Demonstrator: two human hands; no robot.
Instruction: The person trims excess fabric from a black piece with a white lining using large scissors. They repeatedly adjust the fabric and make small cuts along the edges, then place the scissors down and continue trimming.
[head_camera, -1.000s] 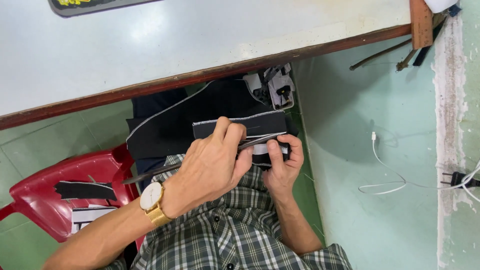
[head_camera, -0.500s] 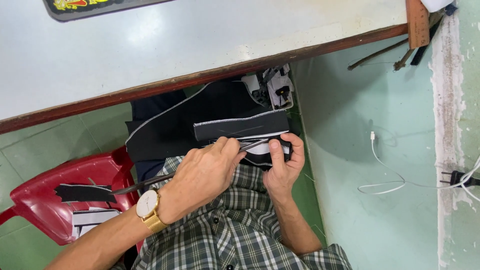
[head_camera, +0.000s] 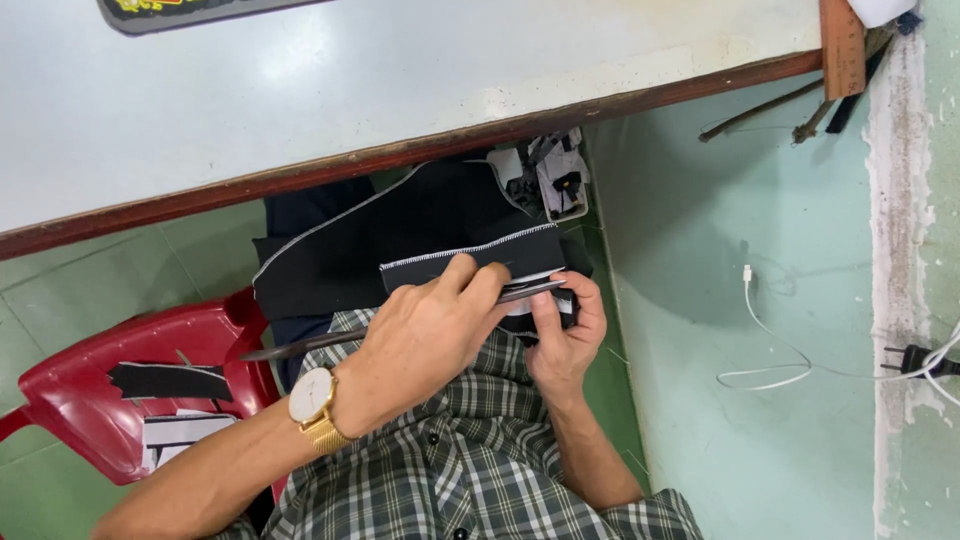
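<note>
— Black fabric strip (head_camera: 470, 265): down on the lap, under the desk (head_camera: 400, 90) edge.
— Pinched flat by right hand (head_camera: 568, 335), steadying it. Left hand (head_camera: 425, 340) closed round long thin tool (head_camera: 400, 325), laid along the strip.

Black fabric strip (head_camera: 470, 262) with white stitched edge

It lies flat across the lap, just below the table edge (head_camera: 400, 160).

Black fabric (head_camera: 400, 240) with white edging, red chair (head_camera: 90, 400), green-checked shirt (head_camera: 480, 470), gold watch (head_camera: 315, 400).
</note>
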